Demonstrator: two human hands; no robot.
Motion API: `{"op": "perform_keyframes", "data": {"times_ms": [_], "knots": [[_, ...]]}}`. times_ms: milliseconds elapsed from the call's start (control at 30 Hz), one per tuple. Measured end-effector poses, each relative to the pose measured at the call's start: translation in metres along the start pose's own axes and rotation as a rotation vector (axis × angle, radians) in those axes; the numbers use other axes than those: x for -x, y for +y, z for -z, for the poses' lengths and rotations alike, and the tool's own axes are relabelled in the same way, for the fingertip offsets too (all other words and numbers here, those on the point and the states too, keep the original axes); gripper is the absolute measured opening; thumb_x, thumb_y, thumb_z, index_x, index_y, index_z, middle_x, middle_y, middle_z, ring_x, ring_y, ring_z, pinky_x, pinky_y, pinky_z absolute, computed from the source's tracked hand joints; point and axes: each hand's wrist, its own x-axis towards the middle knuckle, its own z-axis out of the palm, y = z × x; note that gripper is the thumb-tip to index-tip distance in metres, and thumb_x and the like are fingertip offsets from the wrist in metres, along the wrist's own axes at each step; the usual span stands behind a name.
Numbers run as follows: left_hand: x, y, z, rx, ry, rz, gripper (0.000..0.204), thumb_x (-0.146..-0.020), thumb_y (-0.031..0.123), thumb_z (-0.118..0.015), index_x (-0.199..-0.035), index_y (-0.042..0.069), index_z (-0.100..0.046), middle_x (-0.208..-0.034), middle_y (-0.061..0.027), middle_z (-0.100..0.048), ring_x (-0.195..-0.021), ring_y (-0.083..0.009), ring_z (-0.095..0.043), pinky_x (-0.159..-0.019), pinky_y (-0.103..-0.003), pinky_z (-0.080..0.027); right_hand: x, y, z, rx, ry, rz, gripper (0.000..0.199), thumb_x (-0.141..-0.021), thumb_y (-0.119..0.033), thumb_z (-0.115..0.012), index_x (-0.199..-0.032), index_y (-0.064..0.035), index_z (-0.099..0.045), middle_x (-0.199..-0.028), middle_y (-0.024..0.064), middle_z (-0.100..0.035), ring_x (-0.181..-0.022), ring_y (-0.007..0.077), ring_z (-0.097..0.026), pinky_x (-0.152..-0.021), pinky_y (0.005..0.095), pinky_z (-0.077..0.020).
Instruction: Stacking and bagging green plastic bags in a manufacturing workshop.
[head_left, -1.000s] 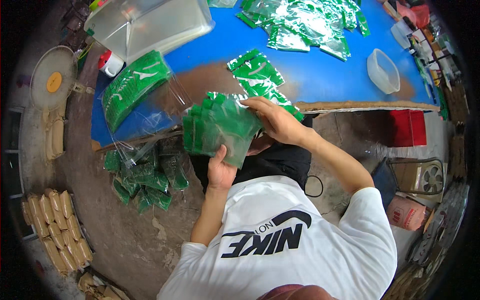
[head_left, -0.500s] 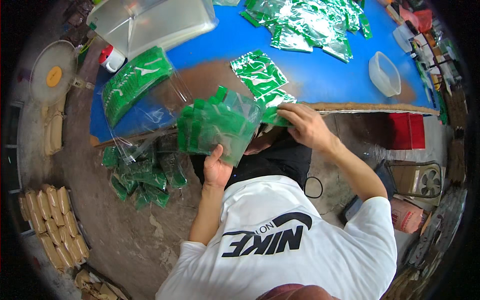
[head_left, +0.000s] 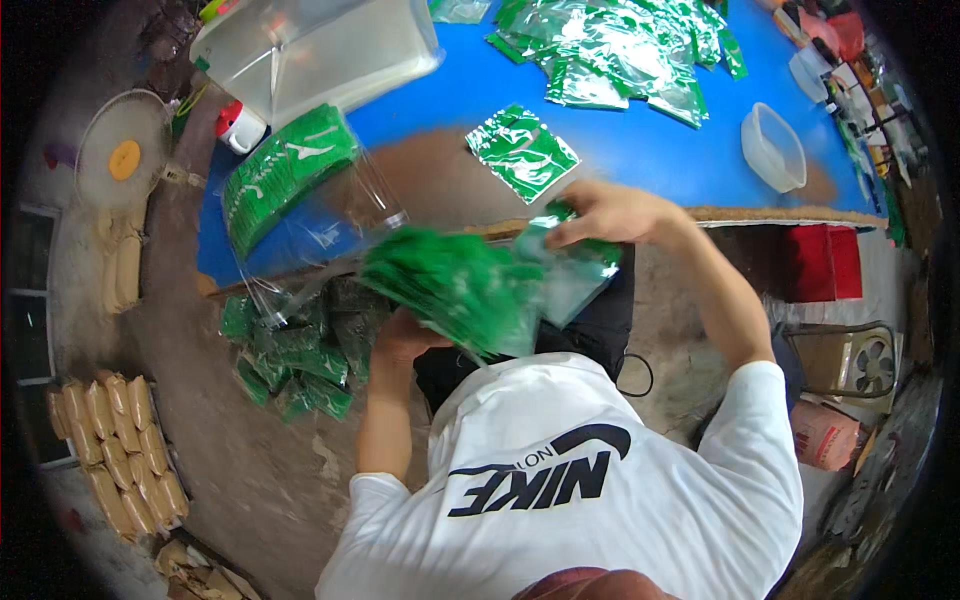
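Note:
My left hand [head_left: 403,337] is closed on a fanned bunch of green-and-clear plastic packets [head_left: 455,285], smeared by motion, over my lap; its fingers are mostly hidden beneath them. Just right of the bunch, my right hand [head_left: 615,212] pinches a shiny green-and-clear packet [head_left: 575,285] by its upper part. The two lots of packets meet or overlap; I cannot tell which. Beyond my hands, a single packet [head_left: 525,152] lies flat on the blue table [head_left: 660,165]. A large heap of similar packets [head_left: 625,50] covers the table's far side.
At the left, a clear bag holds a neat green stack [head_left: 290,165]. Behind it stand a red-and-white bottle [head_left: 240,128] and a large translucent bin [head_left: 320,55]. A clear tub [head_left: 773,148] sits at right. Bagged green packets [head_left: 300,350] lie on the floor, lower left.
My right hand has lifted a packet off the table's near edge to the bunch. The bunch has turned and tilted, and my left hand has dropped lower and slid under it.

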Motion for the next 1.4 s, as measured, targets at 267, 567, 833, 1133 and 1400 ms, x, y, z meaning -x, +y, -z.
{"op": "perform_keyframes", "data": {"times_ms": [267,567,833,1133,1400], "knots": [[0.020,-0.025,0.010,0.218,-0.003,0.034,0.067,-0.077,0.000,-0.075,-0.138,0.008,-0.050,-0.135,-0.0113,-0.057,-0.122,-0.0311,-0.056,-0.098,-0.050,-0.049,-0.040,0.016,-0.027,0.943,0.865,0.288,0.058,-0.083,-0.035,-0.073,-0.128,-0.0034,-0.054,-0.116,0.0176,-0.058,-0.114,0.0288,-0.054,-0.095,0.0381,-0.0445],[-0.012,-0.007,-0.040,0.702,0.045,-0.130,0.064,-0.074,0.008,-0.078,-0.133,0.009,-0.054,-0.137,-0.0084,-0.055,-0.129,-0.0278,-0.048,-0.113,-0.046,-0.034,-0.031,0.044,-0.077,-0.421,0.724,0.371,0.032,-0.102,-0.029,-0.054,-0.110,0.0013,-0.058,-0.074,0.0033,-0.058,-0.043,0.0072,-0.048,-0.039,0.0239,-0.0388],[-0.024,-0.037,-0.031,0.543,0.410,-0.084,0.053,-0.083,0.015,-0.071,-0.133,0.010,-0.054,-0.134,-0.0044,-0.058,-0.126,-0.0225,-0.052,-0.110,-0.043,-0.037,-0.063,0.065,0.060,0.855,1.220,0.420,0.054,-0.095,-0.046,-0.055,-0.121,0.0008,-0.061,-0.124,0.0229,-0.059,-0.114,0.0374,-0.056,-0.100,0.0476,-0.0421],[0.012,-0.020,-0.027,0.393,0.414,-0.181,0.053,-0.087,0.017,-0.064,-0.137,0.005,-0.049,-0.133,-0.0093,-0.057,-0.124,-0.0285,-0.053,-0.110,-0.046,-0.037,-0.060,0.049,0.004,1.077,0.742,0.307,0.085,-0.081,-0.068,-0.061,-0.134,-0.0036,-0.051,-0.126,0.0254,-0.050,-0.125,0.0433,-0.042,-0.108,0.0555,-0.0308],[0.001,-0.001,-0.043,0.260,0.501,-0.081,0.048,-0.087,0.001,-0.065,-0.133,0.003,-0.050,-0.126,-0.0079,-0.059,-0.116,-0.0216,-0.058,-0.103,-0.038,-0.044,-0.023,0.086,-0.017,1.051,0.527,0.630,0.063,-0.074,-0.019,-0.079,-0.131,-0.0096,-0.056,-0.119,0.0106,-0.060,-0.110,0.0269,-0.056,-0.092,0.0419,-0.0462]]}}
